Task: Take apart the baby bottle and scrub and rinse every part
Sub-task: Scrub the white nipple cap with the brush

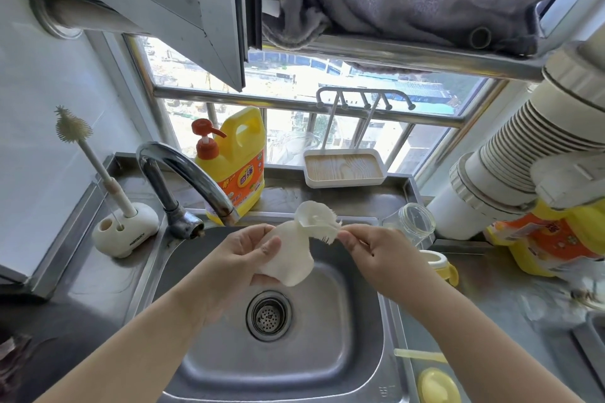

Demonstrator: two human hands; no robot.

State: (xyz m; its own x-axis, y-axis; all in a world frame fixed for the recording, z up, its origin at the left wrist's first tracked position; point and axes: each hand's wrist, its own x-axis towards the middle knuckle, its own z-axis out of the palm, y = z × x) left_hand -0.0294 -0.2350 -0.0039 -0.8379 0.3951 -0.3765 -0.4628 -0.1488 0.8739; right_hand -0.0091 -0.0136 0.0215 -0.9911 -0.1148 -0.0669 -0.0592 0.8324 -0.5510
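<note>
Over the sink [196, 353], my left hand [242, 258] grips a soft white silicone nipple [291, 262]. My right hand [370, 249] pinches a small white brush [322, 227] whose bristles fan out at the nipple's narrow top end. The clear bottle body [411, 222] lies on its side on the counter just behind my right hand. The yellow collar with handles [440, 263] stands to the right of the sink. A yellow cap [435, 386] and a pale straw [419, 355] lie on the counter at the near right.
The tap [193, 180] arches over the sink's back left with no water running. A long bottle brush [98, 170] stands in a white holder at the left. A yellow dish-soap bottle [235, 160] and a white tray [343, 168] sit by the window. White pipes [510, 154] crowd the right.
</note>
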